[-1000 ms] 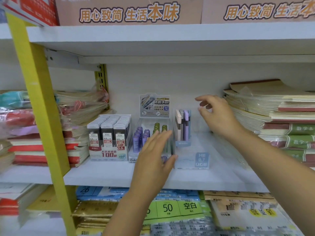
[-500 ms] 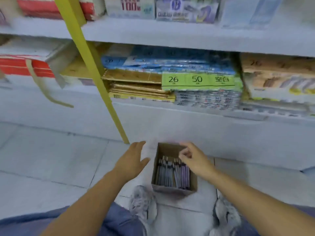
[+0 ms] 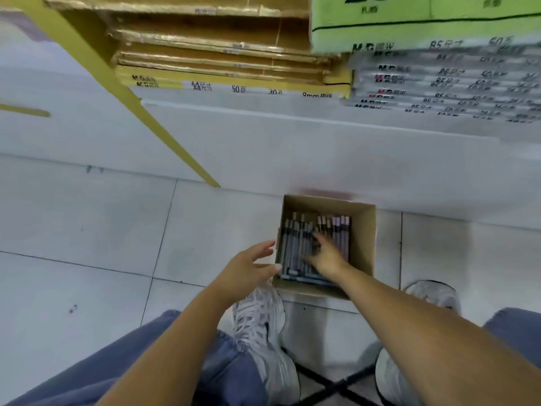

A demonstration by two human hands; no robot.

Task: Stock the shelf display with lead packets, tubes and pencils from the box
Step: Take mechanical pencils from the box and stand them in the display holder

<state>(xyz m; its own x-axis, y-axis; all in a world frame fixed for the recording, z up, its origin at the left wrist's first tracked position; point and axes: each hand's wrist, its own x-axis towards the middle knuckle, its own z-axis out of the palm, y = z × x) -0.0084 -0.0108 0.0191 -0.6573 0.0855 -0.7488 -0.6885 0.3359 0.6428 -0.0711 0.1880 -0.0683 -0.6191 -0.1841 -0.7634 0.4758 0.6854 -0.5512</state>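
Note:
A small brown cardboard box (image 3: 363,244) sits on the tiled floor in front of my feet. Inside lie several grey and lilac mechanical pencils (image 3: 341,232), side by side. My right hand (image 3: 323,253) is down inside the box with its fingers spread over the pencils; motion blur hides whether it grips any. Just left of the box hovers my left hand (image 3: 251,266), fingers straight and relaxed, thumb near the box's left wall, holding nothing. The shelf display is out of view.
The white shelf base (image 3: 292,136) runs across behind the box, with a yellow upright (image 3: 137,104) slanting down to the floor. Brown and yellow paper packs (image 3: 222,45) and grey packs (image 3: 445,83) fill the bottom shelf. My white shoes (image 3: 263,326) flank the box.
My view dropped from the shelf display to the floor box. My right hand went from above the box's rim down onto the pencils; my left hand came closer to the box's left side.

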